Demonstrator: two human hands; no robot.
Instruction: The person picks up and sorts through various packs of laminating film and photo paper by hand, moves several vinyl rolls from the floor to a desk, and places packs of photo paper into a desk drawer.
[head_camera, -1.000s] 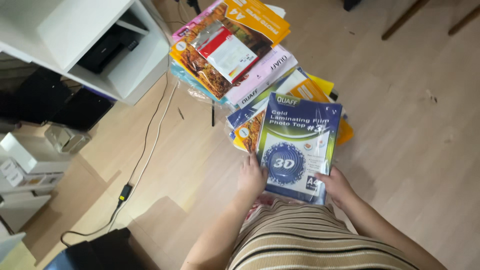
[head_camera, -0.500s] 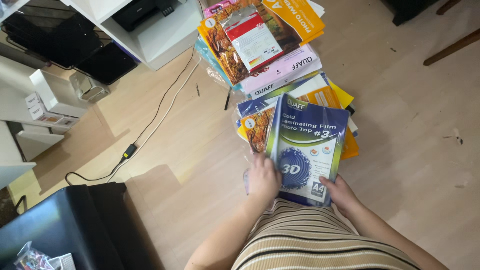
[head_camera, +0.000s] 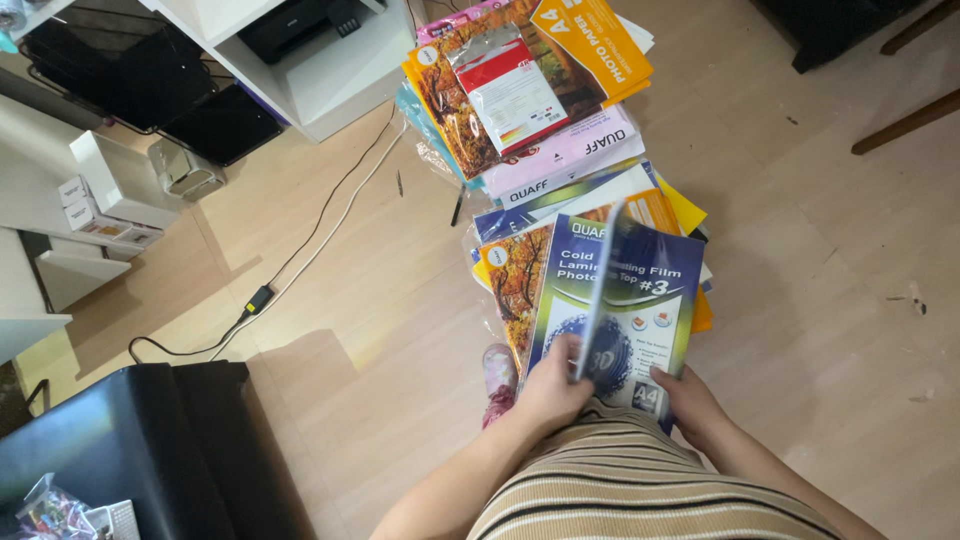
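Note:
My left hand (head_camera: 553, 385) grips the near edge of a blue laminating-film pack (head_camera: 640, 300) and lifts a thin glossy sheet (head_camera: 597, 285) from it, seen edge-on. My right hand (head_camera: 690, 400) holds the pack's near right corner. The pack lies on top of a near pile of paper packs (head_camera: 515, 275) on the wooden floor. A second pile (head_camera: 520, 90) of orange, pink and autumn-leaf photo-paper packs sits farther away. My striped top (head_camera: 640, 490) fills the bottom of the view.
A white shelf unit (head_camera: 330, 75) with a black printer stands at the upper left. A cable with a black adapter (head_camera: 258, 298) runs across the floor. A black box (head_camera: 130, 450) sits at the lower left. White boxes (head_camera: 120, 180) stand at the left. A pen (head_camera: 457, 205) lies by the piles.
The view has swung left and down. My left hand has raised a thin sheet off the blue pack, which earlier lay flat in both hands.

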